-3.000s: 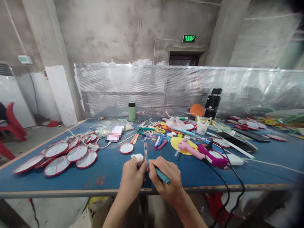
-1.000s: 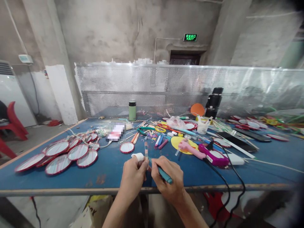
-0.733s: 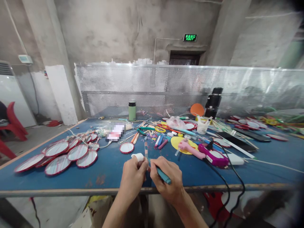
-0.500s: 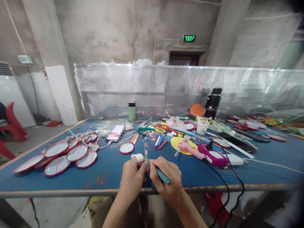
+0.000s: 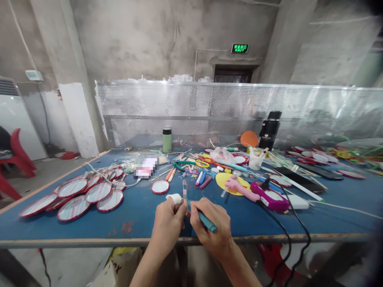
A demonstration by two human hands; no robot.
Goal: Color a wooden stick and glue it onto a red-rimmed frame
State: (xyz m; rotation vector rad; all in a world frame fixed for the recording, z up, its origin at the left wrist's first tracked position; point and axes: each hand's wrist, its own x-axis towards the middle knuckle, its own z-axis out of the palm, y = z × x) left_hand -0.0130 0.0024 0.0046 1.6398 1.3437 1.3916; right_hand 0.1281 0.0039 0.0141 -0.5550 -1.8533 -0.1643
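My left hand [image 5: 169, 223] is closed, pinching the lower part of a flat wooden stick [image 5: 184, 188] that stands upright with coloured bands along it. One finger of this hand wears a white wrapping [image 5: 174, 198]. My right hand [image 5: 212, 224] grips a teal marker pen [image 5: 207, 221], its writing end pointing left at the stick. Whether the tip touches the wood is too small to tell. Beyond the hands lies a round red-rimmed disc [image 5: 160, 187], and to its right are several crayon-like sticks [image 5: 203, 178].
Red-rimmed discs [image 5: 73, 207] are heaped at the left beside a phone [image 5: 146, 166] on a cable. A pink glue gun [image 5: 242, 188], a purple device [image 5: 271, 196] and black cords [image 5: 289, 235] lie right. A green bottle [image 5: 166, 140] and black flask [image 5: 269, 130] stand behind.
The whole view has shifted very slightly. Both hands keep their grips on the stick and the marker pen, with barely any movement between them.
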